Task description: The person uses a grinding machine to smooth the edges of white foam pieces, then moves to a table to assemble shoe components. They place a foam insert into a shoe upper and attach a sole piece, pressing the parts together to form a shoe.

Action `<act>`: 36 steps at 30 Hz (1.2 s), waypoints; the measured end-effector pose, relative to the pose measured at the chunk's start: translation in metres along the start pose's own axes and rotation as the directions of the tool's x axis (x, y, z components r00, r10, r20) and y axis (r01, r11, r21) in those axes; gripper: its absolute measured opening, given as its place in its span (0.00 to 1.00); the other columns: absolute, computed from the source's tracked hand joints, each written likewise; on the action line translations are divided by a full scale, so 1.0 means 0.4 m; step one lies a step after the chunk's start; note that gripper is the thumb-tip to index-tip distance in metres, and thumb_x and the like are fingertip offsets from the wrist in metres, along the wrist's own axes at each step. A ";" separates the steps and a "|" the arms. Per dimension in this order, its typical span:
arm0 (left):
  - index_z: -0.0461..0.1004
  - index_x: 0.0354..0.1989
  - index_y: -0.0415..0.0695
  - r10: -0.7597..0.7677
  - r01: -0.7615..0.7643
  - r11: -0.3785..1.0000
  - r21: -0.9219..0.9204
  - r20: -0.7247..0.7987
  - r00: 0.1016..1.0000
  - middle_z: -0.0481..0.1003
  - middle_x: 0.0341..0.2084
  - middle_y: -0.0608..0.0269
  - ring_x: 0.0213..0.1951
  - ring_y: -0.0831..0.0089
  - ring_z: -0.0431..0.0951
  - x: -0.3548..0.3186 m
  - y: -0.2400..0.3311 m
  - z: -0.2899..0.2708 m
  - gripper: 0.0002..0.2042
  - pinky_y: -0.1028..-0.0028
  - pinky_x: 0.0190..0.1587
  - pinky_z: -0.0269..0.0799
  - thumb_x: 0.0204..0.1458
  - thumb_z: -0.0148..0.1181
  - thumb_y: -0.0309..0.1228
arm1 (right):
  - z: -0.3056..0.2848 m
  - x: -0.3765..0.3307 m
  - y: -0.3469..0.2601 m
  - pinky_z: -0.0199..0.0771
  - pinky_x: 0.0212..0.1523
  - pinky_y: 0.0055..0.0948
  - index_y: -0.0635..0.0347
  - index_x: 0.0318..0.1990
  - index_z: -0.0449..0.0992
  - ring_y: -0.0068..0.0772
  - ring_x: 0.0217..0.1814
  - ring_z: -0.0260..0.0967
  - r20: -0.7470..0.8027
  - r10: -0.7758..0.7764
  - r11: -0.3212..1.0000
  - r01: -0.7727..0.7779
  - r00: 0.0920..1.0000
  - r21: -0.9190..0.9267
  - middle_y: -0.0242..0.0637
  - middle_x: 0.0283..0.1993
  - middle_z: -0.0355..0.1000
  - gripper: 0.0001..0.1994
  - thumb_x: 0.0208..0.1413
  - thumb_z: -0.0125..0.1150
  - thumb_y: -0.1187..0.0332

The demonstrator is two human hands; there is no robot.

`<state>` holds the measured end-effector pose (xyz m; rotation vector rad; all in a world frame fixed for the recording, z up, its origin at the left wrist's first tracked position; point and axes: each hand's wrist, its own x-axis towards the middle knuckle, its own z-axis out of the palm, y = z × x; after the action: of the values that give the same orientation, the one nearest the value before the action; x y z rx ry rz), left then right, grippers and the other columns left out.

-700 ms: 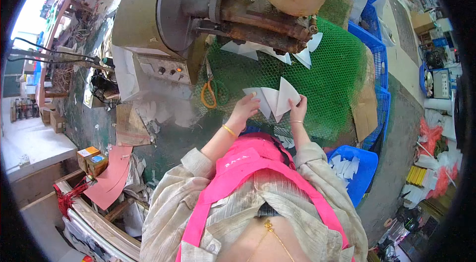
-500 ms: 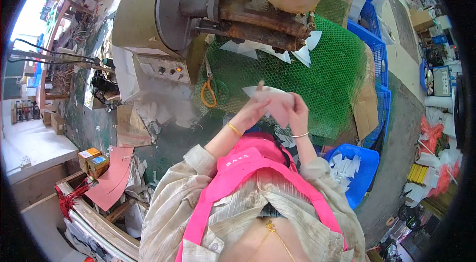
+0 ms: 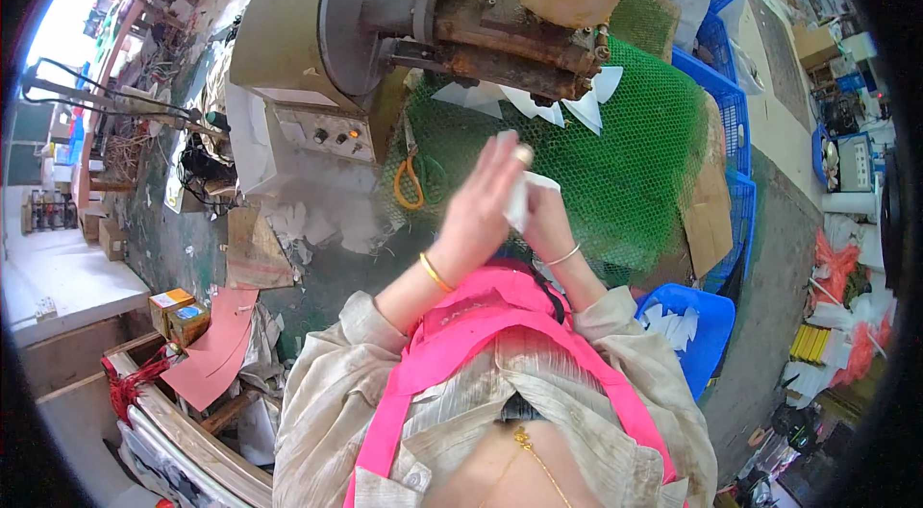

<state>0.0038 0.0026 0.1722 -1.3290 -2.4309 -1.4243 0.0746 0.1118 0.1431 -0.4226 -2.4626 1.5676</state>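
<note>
Over the near part of the green net (image 3: 635, 162), head view: the left hand (image 3: 478, 210) and the right hand (image 3: 550, 220) meet around a white piece (image 3: 520, 205), close before the body, likely so both can handle it at once.
Left hand: fingers straight and raised, blurred, palm side turned toward the piece; nothing is clasped in curled fingers, and whether the palm presses on the piece cannot be told.
Right hand: fingers bent, gripping the piece from the right, perhaps to steady it beside the left palm.
White piece: between the hands, tilted up off the net, its full outline hidden by the fingers.
White triangles (image 3: 584, 111): spread on the far side of the net, partly covered from view by the machine's rusty head (image 3: 514, 32); the net probably serves to keep them laid out within reach.
Machine (image 3: 279, 37): left of and beyond the hands, its head reaching out above the net, knobs on the side facing the wearer, presumably for easy access.
Scissors (image 3: 408, 183): orange-handled, lying by the net's left edge, near the left hand, seemingly parked out of the way.
Blue bin (image 3: 710, 325): beside the right forearm, holding white scraps (image 3: 670, 325), apparently placed there to be handy.
</note>
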 end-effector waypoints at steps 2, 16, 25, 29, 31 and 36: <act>0.68 0.42 0.35 -0.477 0.369 0.660 -0.654 0.014 0.879 0.71 0.40 0.56 0.40 0.65 0.73 0.028 -0.054 -0.049 0.13 0.71 0.44 0.67 0.47 0.50 0.24 | 0.007 -0.013 -0.022 0.67 0.26 0.35 0.67 0.34 0.71 0.49 0.26 0.69 0.054 0.083 0.995 -0.080 0.995 -0.058 0.53 0.26 0.69 0.17 0.50 0.51 0.58; 0.70 0.39 0.36 -0.783 0.141 0.040 -0.989 0.057 0.619 0.72 0.35 0.60 0.36 0.73 0.72 0.024 -0.075 -0.014 0.11 0.75 0.39 0.67 0.47 0.55 0.27 | -0.035 0.065 -0.020 0.54 0.12 0.15 0.62 0.24 0.69 0.13 0.15 0.57 -0.074 0.313 0.851 -0.245 0.947 0.464 0.26 0.16 0.62 0.11 0.53 0.50 0.65; 0.65 0.45 0.34 -0.745 0.125 -0.092 -0.988 0.152 0.650 0.70 0.39 0.57 0.40 0.70 0.71 0.070 -0.085 0.016 0.17 0.72 0.43 0.66 0.45 0.56 0.25 | -0.049 0.128 0.006 0.43 0.08 0.16 0.61 0.16 0.68 0.12 0.08 0.49 -0.103 0.349 0.830 -0.256 0.932 0.496 0.25 0.09 0.57 0.16 0.53 0.50 0.62; 0.63 0.45 0.32 -0.684 0.183 -0.130 -0.974 0.222 0.695 0.69 0.40 0.55 0.41 0.68 0.70 0.083 -0.103 0.018 0.18 0.71 0.44 0.66 0.44 0.55 0.22 | -0.080 0.177 0.024 0.40 0.06 0.17 0.63 0.18 0.70 0.14 0.05 0.47 -0.170 0.399 0.770 -0.228 0.901 0.595 0.27 0.07 0.57 0.17 0.52 0.49 0.60; 0.64 0.45 0.31 -0.645 0.154 -0.210 -0.965 0.255 0.720 0.69 0.40 0.54 0.41 0.67 0.71 0.086 -0.114 0.027 0.18 0.70 0.44 0.67 0.43 0.55 0.20 | -0.086 0.202 0.034 0.44 0.07 0.16 0.65 0.22 0.72 0.15 0.07 0.49 -0.185 0.444 0.756 -0.256 0.877 0.602 0.27 0.09 0.58 0.18 0.53 0.49 0.58; 0.68 0.41 0.32 -0.825 0.279 -0.074 -0.957 0.216 0.522 0.71 0.37 0.54 0.37 0.65 0.73 0.104 -0.112 0.045 0.14 0.70 0.39 0.70 0.46 0.54 0.25 | -0.085 0.199 0.025 0.54 0.15 0.15 0.64 0.23 0.71 0.15 0.13 0.56 -0.070 0.382 0.724 -0.251 0.921 0.643 0.27 0.13 0.60 0.16 0.51 0.52 0.59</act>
<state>-0.0461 0.0331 0.1474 0.6122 -1.5585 -3.2666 0.0116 0.1718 0.1490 -0.8591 -1.6258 2.2252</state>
